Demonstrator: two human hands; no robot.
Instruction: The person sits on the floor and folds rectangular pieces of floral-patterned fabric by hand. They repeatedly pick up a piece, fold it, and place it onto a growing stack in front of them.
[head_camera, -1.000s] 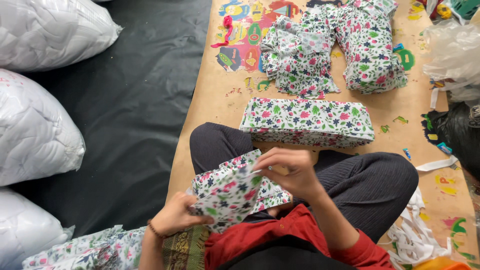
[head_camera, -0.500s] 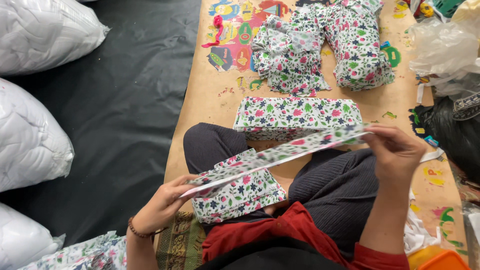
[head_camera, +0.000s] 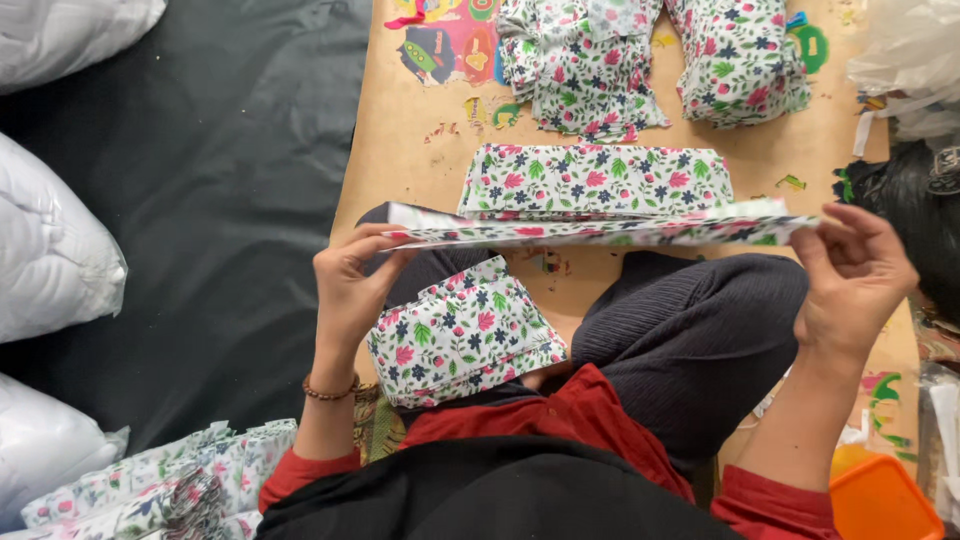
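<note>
A long floral fabric strip (head_camera: 600, 230) is stretched level between my two hands above my crossed legs. My left hand (head_camera: 350, 285) pinches its left end, and my right hand (head_camera: 855, 275) pinches its right end. Folded floral fabric (head_camera: 465, 335) rests on my lap under the strip. Just beyond the strip, a folded stack of floral pieces (head_camera: 595, 180) lies flat on the tan play mat (head_camera: 410, 150).
Two more heaps of floral fabric (head_camera: 590, 70) (head_camera: 740, 60) lie at the far end of the mat. White stuffed bags (head_camera: 50, 260) line the dark sheet on the left. Floral pieces (head_camera: 160, 480) sit by my left elbow. An orange tub (head_camera: 880, 500) and plastic bags (head_camera: 910, 60) stand on the right.
The strip was bunched on my lap a second ago. My right hand drew its end out to the right, and both hands now hold it taut and level.
</note>
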